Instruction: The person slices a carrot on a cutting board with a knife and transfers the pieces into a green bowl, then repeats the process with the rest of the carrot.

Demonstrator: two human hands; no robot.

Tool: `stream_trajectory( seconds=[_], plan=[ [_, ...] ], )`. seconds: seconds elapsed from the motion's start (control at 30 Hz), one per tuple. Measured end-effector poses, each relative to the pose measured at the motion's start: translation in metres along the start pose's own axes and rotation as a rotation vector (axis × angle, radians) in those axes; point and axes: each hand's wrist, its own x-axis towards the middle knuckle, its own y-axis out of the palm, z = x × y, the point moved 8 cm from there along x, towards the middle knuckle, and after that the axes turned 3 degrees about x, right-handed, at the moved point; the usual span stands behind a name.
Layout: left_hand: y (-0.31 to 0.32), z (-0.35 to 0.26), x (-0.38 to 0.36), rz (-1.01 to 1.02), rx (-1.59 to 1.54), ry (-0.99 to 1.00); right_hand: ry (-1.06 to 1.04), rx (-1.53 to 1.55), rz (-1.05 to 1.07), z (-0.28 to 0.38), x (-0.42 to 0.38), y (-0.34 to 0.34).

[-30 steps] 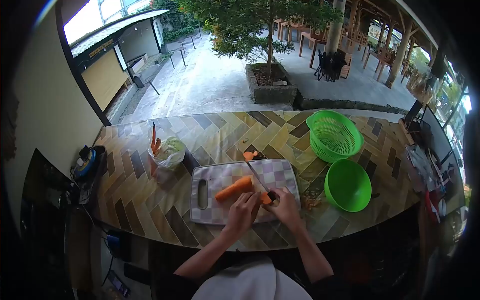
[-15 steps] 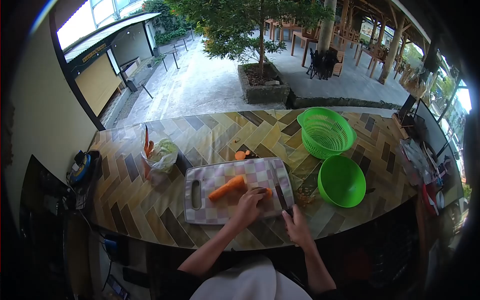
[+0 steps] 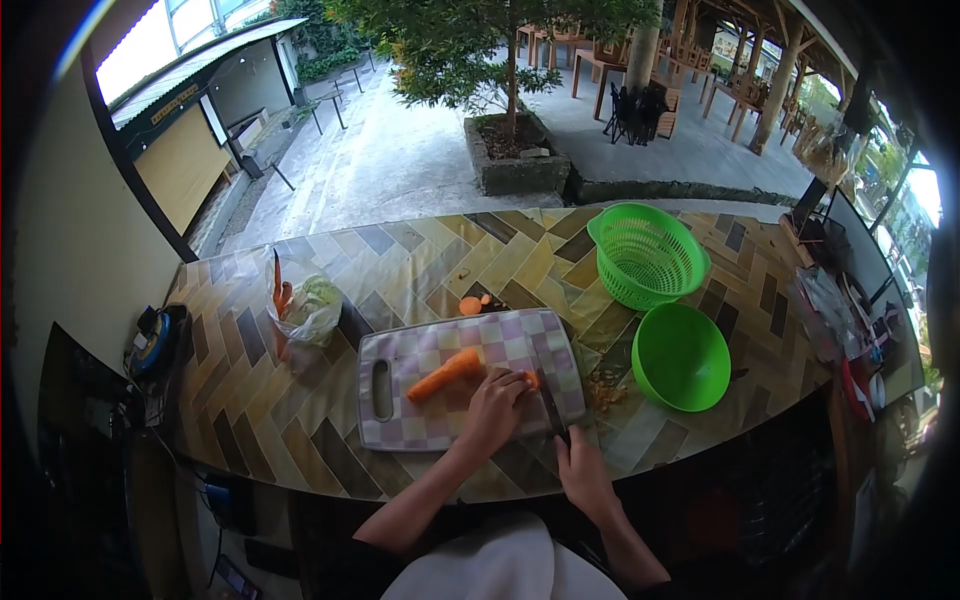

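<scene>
Head view — left hand (image 3: 492, 408) on carrot piece (image 3: 527, 379)

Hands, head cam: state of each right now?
Left hand: closed over a small carrot piece on the cutting board.
Right hand: shut on the knife handle.

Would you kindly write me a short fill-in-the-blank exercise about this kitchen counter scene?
1. The carrot lies on the checked ____.
2. The right hand holds a ____.
3. The colander and the bowl are both ____ in colour.
4. The left hand rests on the ____.

Missing words: cutting board; knife; green; cutting board
</scene>
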Motion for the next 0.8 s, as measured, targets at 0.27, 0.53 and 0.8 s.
stream_trajectory(
  seconds=[0.27, 0.53, 0.8],
  plan=[
    [0.001, -0.004, -0.002, -0.065, 0.013, 0.059, 0.020, -0.112, 0.072, 0.002, -0.006, 0.009],
    [0.002, 0.003, -0.001, -0.057, -0.012, 0.017, 0.056, -0.111, 0.152, 0.004, 0.001, 0.006],
    [0.006, 0.006, -0.004, -0.054, 0.004, 0.013, 0.062, -0.124, 0.177, -0.001, 0.018, 0.015]
  ],
)
